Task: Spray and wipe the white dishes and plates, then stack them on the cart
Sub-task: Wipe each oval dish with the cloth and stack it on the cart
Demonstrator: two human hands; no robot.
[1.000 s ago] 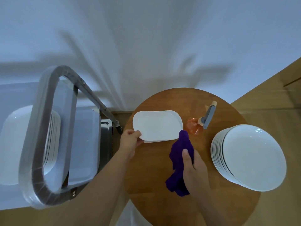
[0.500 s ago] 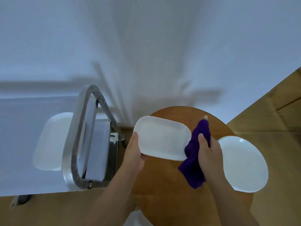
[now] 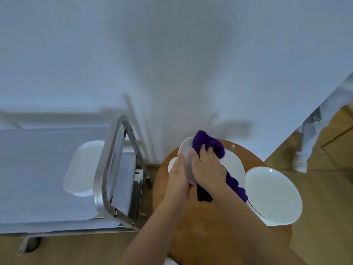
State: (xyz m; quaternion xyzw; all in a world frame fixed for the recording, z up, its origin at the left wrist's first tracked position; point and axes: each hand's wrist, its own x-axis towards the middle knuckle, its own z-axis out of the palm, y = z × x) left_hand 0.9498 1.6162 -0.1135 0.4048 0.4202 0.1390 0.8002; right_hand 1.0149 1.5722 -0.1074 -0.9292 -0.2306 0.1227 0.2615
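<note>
Wiping stage: left hand [image 3: 177, 178] gripping tilted dish [image 3: 186, 157], right hand [image 3: 207, 169] clamping purple cloth [image 3: 208, 145] on it. Cart [image 3: 107, 169] holding stacked dishes [image 3: 82, 169]; round plates [image 3: 273, 196] waiting on worktop [image 3: 210, 226].

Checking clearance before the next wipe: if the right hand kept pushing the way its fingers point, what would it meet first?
The right hand already presses the purple cloth onto the tilted white dish; beyond looks like curtain, depth unclear.

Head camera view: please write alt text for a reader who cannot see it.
Two hands wipe a tilted white dish with a purple cloth over a round wooden table. Round white plates sit right; a cart with white dishes stands left.
</note>
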